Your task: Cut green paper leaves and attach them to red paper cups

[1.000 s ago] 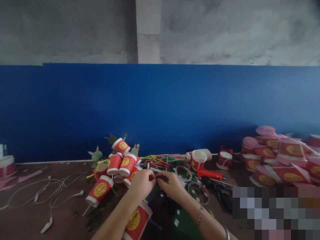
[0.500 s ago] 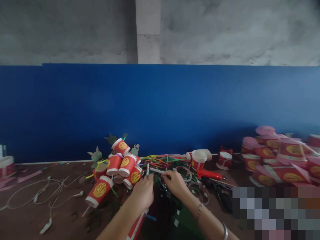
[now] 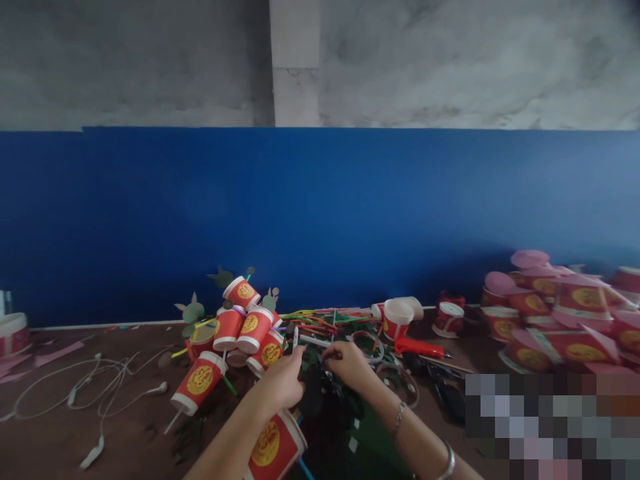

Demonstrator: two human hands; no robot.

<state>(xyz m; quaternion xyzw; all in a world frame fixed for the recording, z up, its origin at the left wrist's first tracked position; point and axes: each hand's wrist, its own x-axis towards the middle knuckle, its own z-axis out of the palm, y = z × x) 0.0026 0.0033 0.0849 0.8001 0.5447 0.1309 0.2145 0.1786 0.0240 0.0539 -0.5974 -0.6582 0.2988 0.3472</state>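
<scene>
Red cup (image 3: pixel 278 445): beside left hand (image 3: pixel 283 379) fingers; dark clutter (image 3: pixel 331 383): below right hand (image 3: pixel 349 363) fingers, bent. Pinching by either: cannot be determined.

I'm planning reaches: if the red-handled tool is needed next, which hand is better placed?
Probably the right hand: it is clearly nearer the red-handled tool, which lies on its outer side. The left hand is farther off, near the piled paper cups.

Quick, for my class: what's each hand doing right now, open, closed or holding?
Left hand: partly hidden from view; open or closed cannot be told.
Right hand: curled inward; any hold cannot be told.
</scene>
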